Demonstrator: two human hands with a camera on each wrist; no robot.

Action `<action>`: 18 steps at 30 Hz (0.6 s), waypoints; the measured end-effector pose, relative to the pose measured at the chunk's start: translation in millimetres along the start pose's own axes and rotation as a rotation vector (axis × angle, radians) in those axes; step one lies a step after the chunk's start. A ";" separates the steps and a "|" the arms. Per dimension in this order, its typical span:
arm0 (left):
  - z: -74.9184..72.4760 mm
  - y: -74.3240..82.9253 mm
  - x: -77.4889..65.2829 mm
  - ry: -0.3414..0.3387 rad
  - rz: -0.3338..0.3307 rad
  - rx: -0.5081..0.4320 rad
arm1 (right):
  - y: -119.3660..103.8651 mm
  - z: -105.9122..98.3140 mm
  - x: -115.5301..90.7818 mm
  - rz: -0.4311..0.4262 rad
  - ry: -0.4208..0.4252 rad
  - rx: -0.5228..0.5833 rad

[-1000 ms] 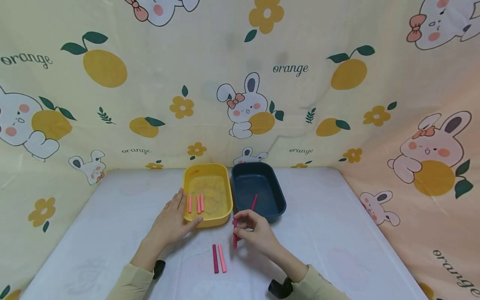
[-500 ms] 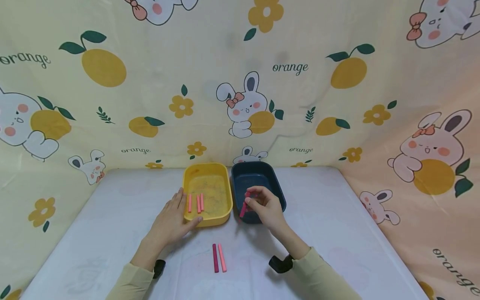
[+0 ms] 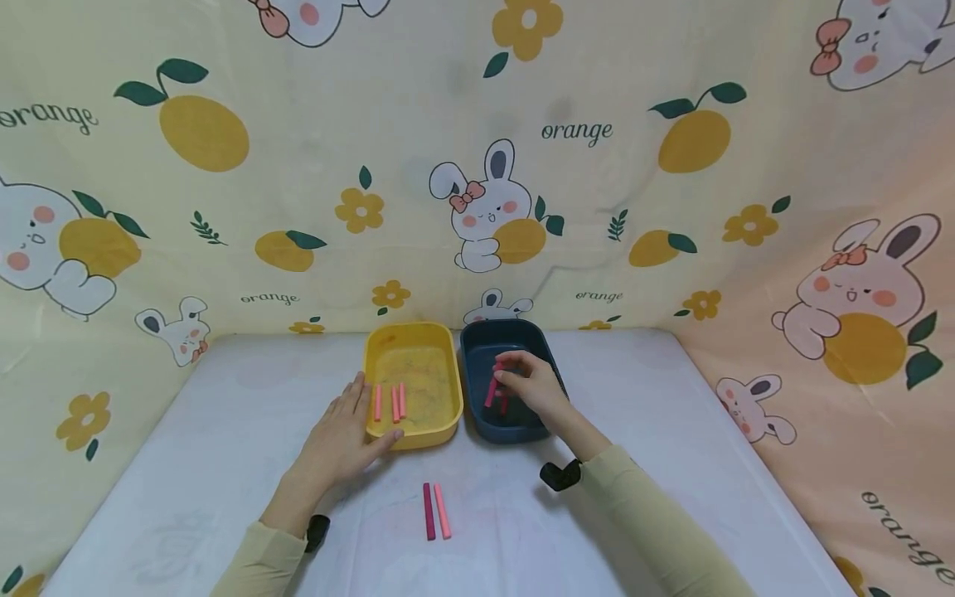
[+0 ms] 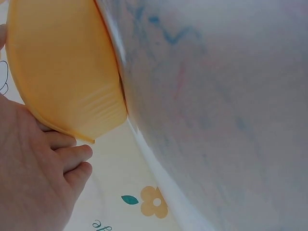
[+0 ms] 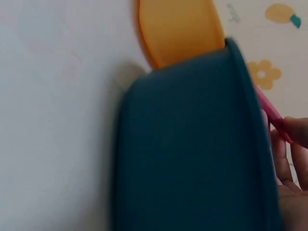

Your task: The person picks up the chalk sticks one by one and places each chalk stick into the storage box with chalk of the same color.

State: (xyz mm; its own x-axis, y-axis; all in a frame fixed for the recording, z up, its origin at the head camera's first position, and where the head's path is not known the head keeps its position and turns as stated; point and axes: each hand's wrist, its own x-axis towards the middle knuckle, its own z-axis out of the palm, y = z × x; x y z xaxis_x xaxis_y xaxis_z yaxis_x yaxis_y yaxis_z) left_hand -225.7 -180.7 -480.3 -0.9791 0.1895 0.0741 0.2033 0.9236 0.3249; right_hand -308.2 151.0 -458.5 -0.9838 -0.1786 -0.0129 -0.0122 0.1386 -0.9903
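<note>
My right hand (image 3: 533,385) pinches a dark pink crayon-like stick (image 3: 491,390) between thumb and fingers over the dark blue tray (image 3: 515,433). In the right wrist view this stick (image 5: 270,109) slants beyond the tray's rim. Partly behind the hand, another dark pink stick (image 3: 503,405) lies in the blue tray. My left hand (image 3: 339,435) rests against the left side and front corner of the yellow tray (image 3: 425,439), its fingers straight along the rim. Several light pink sticks (image 3: 396,405) lie inside that tray.
On the white table (image 3: 582,531) in front of the trays lie a dark pink stick (image 3: 429,512) and a light pink stick (image 3: 443,512), side by side. The two trays stand next to each other. A printed cloth (image 3: 418,108) hangs behind.
My right hand has carried the dark pink stick from in front of the trays up and over the blue tray. The left hand has stayed at the yellow tray.
</note>
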 end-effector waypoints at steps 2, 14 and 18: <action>-0.4 -0.2 0.1 0.002 0.001 -0.001 | 1.4 0.4 8.2 0.038 -0.025 -0.004; 0.5 -1.2 0.0 -0.002 -0.003 -0.002 | 12.3 2.3 41.1 0.149 -0.131 -0.081; -0.1 -1.4 -0.3 0.001 -0.001 -0.001 | 19.1 2.4 47.4 0.161 -0.150 -0.094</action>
State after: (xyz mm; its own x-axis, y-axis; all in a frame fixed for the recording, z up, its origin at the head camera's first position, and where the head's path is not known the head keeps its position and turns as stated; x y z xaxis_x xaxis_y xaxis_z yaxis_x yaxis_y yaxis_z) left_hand -225.7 -182.1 -480.7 -0.9792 0.1885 0.0751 0.2027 0.9234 0.3259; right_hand -354.6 142.9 -478.4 -0.9369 -0.2891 -0.1966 0.1187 0.2659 -0.9567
